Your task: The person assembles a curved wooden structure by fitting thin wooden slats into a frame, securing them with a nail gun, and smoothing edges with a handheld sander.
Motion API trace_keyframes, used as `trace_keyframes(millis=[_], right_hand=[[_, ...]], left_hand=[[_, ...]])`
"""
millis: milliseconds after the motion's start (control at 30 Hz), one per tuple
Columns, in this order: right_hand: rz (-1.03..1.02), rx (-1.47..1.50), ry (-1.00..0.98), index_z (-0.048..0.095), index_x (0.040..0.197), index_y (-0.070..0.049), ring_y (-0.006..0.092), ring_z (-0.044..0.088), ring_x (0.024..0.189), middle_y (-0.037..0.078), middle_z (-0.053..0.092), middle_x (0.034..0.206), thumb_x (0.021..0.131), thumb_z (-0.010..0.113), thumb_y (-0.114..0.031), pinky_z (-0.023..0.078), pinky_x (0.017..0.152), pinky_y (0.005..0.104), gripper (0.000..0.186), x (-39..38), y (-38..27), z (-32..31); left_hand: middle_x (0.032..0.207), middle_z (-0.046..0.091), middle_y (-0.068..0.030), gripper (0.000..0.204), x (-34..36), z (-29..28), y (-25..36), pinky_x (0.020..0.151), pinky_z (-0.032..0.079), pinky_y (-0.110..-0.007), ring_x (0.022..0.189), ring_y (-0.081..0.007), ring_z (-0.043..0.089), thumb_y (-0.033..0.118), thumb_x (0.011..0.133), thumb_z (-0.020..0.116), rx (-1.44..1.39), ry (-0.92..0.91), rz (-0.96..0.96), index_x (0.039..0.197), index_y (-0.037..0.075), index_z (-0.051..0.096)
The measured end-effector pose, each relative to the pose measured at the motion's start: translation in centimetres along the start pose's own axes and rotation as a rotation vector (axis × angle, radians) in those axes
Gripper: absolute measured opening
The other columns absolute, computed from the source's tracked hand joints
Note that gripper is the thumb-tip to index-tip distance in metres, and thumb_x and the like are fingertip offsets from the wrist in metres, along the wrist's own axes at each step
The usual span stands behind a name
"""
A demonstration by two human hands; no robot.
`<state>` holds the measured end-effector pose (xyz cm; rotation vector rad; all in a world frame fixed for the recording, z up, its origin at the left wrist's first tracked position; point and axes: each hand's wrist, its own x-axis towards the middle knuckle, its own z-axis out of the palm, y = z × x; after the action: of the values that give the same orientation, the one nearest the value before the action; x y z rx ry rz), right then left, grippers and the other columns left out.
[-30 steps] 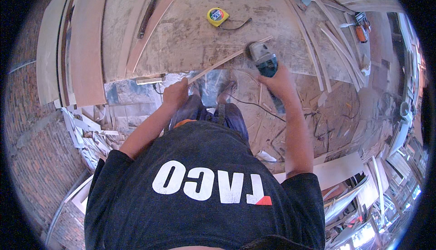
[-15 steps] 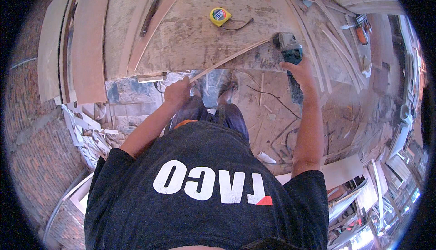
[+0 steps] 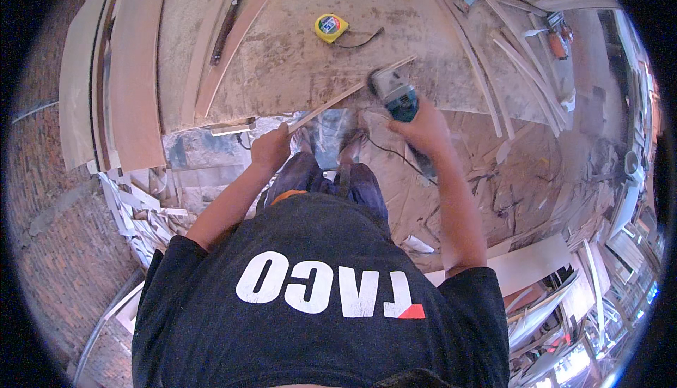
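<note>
My left hand (image 3: 271, 147) is closed around the near end of a thin wooden strip (image 3: 331, 101), which slants away to the right over the workbench (image 3: 296, 63). In my right hand (image 3: 425, 128) is a teal and grey angle grinder (image 3: 400, 99), gripped by its body. Its head lies over the strip's right part, and the strip's far tip shows just beyond it. The grinder's disc is blurred and mostly hidden. Beyond the strip lies a yellow tape measure (image 3: 330, 28) with a short dark strap.
A hammer (image 3: 230, 25) rests on thin boards at the left, beside long wooden panels (image 3: 134, 70). Several loose strips (image 3: 529, 70) and an orange power tool (image 3: 559, 39) lie at the right. The grinder's cord (image 3: 388, 149) hangs near my feet. Wood scraps (image 3: 144, 208) are heaped at lower left.
My right hand has brought the grinder leftward along the strip, away from its far end and tilted it. My left hand still holds the strip, slightly lower and left.
</note>
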<state>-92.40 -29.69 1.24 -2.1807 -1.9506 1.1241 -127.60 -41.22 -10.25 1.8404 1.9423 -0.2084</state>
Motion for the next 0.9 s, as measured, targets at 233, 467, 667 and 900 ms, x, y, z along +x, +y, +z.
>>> trace_keyframes(millis=[233, 467, 667, 900], right_hand=[[0.116, 0.208, 0.11, 0.07, 0.114, 0.0, 0.0321, 0.072, 0.098, 0.019, 0.075, 0.105, 0.067, 0.09, -0.033, 0.054, 0.089, 0.0421, 0.062, 5.1, 5.5, -4.9], [-0.081, 0.165, -0.02, 0.066, 0.122, -0.003, 0.0392, 0.071, 0.101, 0.021, 0.074, 0.107, 0.069, 0.087, -0.038, 0.055, 0.09, 0.0457, 0.067, 0.2, 1.2, -1.6], [-0.168, 0.037, -0.167, 0.062, 0.125, -0.001, 0.0465, 0.069, 0.104, 0.028, 0.072, 0.107, 0.07, 0.085, -0.044, 0.054, 0.091, 0.0529, 0.074, -4.3, -5.3, 5.4], [-0.091, -0.108, -0.239, 0.056, 0.128, -0.004, 0.0465, 0.071, 0.098, 0.028, 0.072, 0.104, 0.07, 0.081, -0.042, 0.057, 0.085, 0.0544, 0.073, -5.0, -6.5, 6.1]], left_hand=[[0.081, 0.072, -0.0191, 0.022, 0.2, 0.5, -0.2, 0.064, 0.054, -0.057, 0.075, -0.042, 0.072, 0.03, 0.101, 0.053, -0.016, -0.004, -0.014, 0.108, 0.01, 0.059], [0.093, 0.073, -0.0182, 0.021, 0.2, 0.2, -0.6, 0.07, 0.056, -0.056, 0.085, -0.0405, 0.073, 0.023, 0.094, 0.057, -0.075, -0.087, -0.025, 0.11, 0.01, 0.057], [0.091, 0.074, -0.018, 0.018, 0.0, -0.8, 0.1, 0.07, 0.056, -0.056, 0.084, -0.0405, 0.073, 0.022, 0.094, 0.059, -0.031, -0.097, 0.009, 0.108, 0.01, 0.057], [0.087, 0.073, -0.019, 0.02, 0.0, -0.6, 0.2, 0.066, 0.055, -0.056, 0.08, -0.0411, 0.073, 0.026, 0.098, 0.057, -0.013, -0.057, 0.007, 0.107, 0.008, 0.057]])
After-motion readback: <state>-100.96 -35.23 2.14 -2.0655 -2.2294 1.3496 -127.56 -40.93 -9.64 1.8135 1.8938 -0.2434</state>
